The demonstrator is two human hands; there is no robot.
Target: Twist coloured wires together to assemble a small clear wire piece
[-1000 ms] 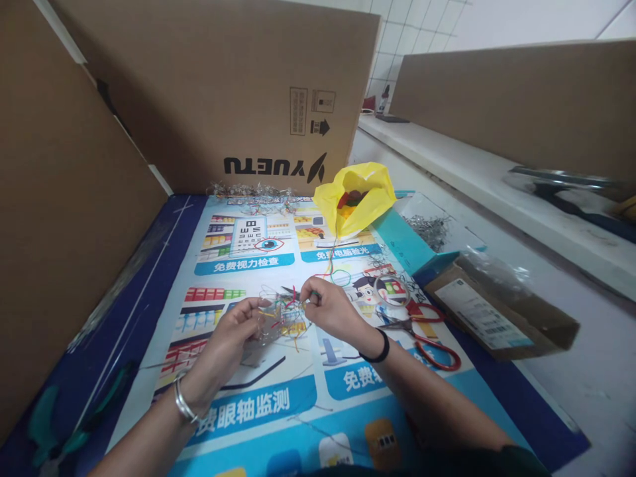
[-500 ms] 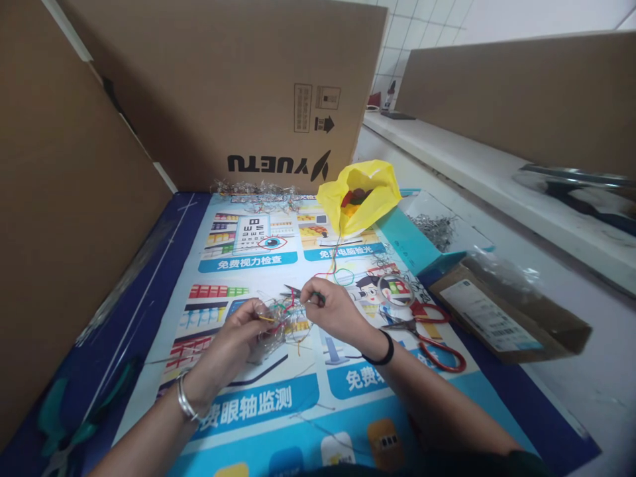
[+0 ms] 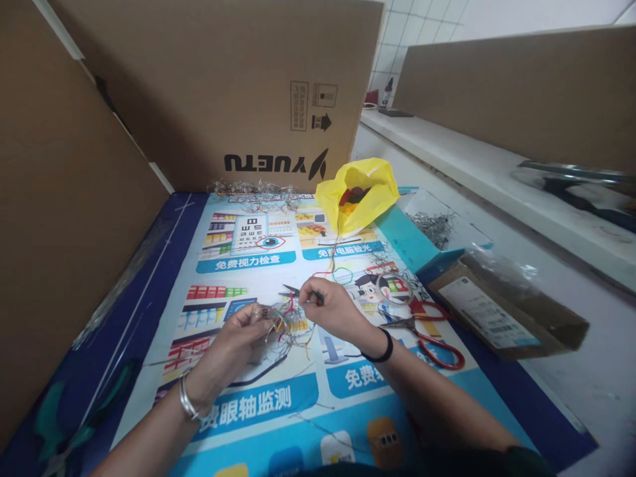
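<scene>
A loose tangle of thin wire with coloured threads (image 3: 284, 326) hangs between my hands above the printed sheet (image 3: 303, 358). My left hand (image 3: 244, 332) pinches its left side between thumb and fingers. Small dark-tipped pliers or snips (image 3: 291, 291) are held in my right hand (image 3: 328, 306), its fingers curled round them, with the tips pointing left just above the tangle. A red and green thread (image 3: 332, 265) runs from near my right hand up to the yellow bag (image 3: 358, 197).
Red-handled scissors (image 3: 440, 338) and a clear tape roll (image 3: 394, 289) lie right of my right hand. An open cardboard box (image 3: 507, 311) stands further right. Green-handled pliers (image 3: 74, 424) lie at lower left. Wire pieces (image 3: 258, 192) line the back below a large carton (image 3: 223, 79).
The wire tangle has shifted and spread slightly between my hands. Both hands keep their grips, and the whole view has moved a little.
</scene>
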